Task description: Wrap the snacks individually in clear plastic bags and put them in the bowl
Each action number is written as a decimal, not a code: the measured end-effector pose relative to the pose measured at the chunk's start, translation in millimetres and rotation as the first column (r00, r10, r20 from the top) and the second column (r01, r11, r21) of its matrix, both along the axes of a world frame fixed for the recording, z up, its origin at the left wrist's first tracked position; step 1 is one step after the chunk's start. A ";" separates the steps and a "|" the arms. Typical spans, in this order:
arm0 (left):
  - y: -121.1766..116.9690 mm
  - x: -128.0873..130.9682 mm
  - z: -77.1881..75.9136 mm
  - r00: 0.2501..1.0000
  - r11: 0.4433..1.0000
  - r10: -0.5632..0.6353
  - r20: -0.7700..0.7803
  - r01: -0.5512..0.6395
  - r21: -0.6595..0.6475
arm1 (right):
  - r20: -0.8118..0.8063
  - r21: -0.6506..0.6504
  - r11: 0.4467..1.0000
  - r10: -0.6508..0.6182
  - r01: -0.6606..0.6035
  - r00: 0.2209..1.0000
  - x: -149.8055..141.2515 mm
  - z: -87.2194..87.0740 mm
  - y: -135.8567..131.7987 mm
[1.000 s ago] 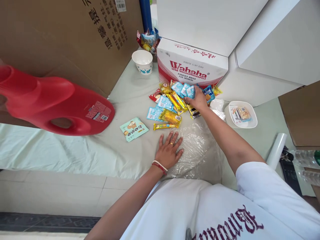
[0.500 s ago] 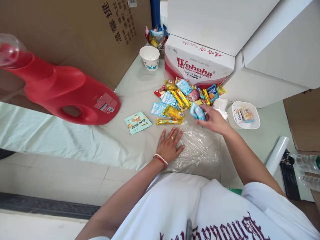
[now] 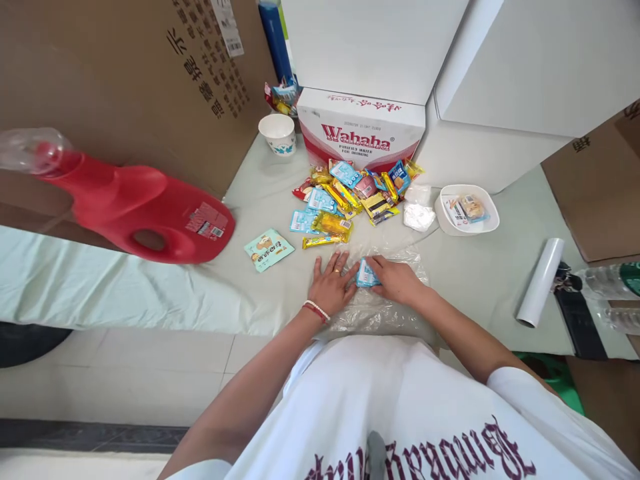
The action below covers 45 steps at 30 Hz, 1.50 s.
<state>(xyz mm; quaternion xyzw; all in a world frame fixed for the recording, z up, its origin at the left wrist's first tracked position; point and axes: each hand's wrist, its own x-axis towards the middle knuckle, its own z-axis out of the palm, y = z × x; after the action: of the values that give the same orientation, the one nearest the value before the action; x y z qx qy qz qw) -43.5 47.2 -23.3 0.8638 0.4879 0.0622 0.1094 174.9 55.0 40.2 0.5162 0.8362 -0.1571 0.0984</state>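
Observation:
My left hand (image 3: 331,288) lies flat at the left edge of a clear plastic bag (image 3: 383,312), its fingers spread. Just beside it, my right hand (image 3: 399,281) grips a small blue-and-white snack packet (image 3: 367,273) by its right side, low over the bag. The left thumb is close to the packet; whether they touch I cannot tell. Beyond both hands lies a pile of snack packets in yellow, blue and red, including a long yellow packet (image 3: 321,241) at its near edge. A pale green packet (image 3: 269,250) lies apart on the left.
A Wahaba water carton (image 3: 364,130) stands behind the pile, with a paper cup (image 3: 278,135) to its left. On the right are crumpled white tissues (image 3: 419,215), a white bowl (image 3: 470,223) holding packets, and a white roll (image 3: 540,283). A large red jug (image 3: 150,207) is at left.
My right hand has brought the blue-and-white packet from the pile toward me, down to the plastic bag beside my left hand. My left hand stays flat. The camera view has shifted.

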 end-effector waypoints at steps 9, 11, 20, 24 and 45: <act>-4.3 -12.0 1.3 0.992 0.996 0.028 0.120 -0.037 0.077 | -0.151 -0.024 0.998 0.058 -0.063 0.987 14.3 1.7 2.2; -11.1 -23.3 1.7 0.990 0.988 -0.021 0.138 -0.001 0.157 | -0.311 0.003 0.998 0.055 -0.057 0.949 30.2 5.3 -12.0; -28.1 -74.8 -2.6 0.912 0.930 -0.324 0.252 0.356 -0.093 | -0.576 0.022 1.000 -0.005 0.021 0.817 87.5 -33.2 -107.3; -24.4 -72.8 2.1 0.917 0.923 -0.316 0.244 0.356 -0.144 | -0.673 -0.031 0.999 -0.047 0.035 0.738 85.2 -30.8 -89.5; -19.0 -22.0 29.7 0.834 0.865 0.378 0.402 -0.472 0.167 | -0.041 0.122 0.988 -0.086 0.090 0.995 26.1 7.9 94.0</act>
<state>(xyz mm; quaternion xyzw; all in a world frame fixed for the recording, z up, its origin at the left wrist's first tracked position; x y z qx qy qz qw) -65.5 28.3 6.4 0.7133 0.6284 0.3034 0.0651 201.0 149.0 48.1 0.5548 0.8223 -0.1186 0.0444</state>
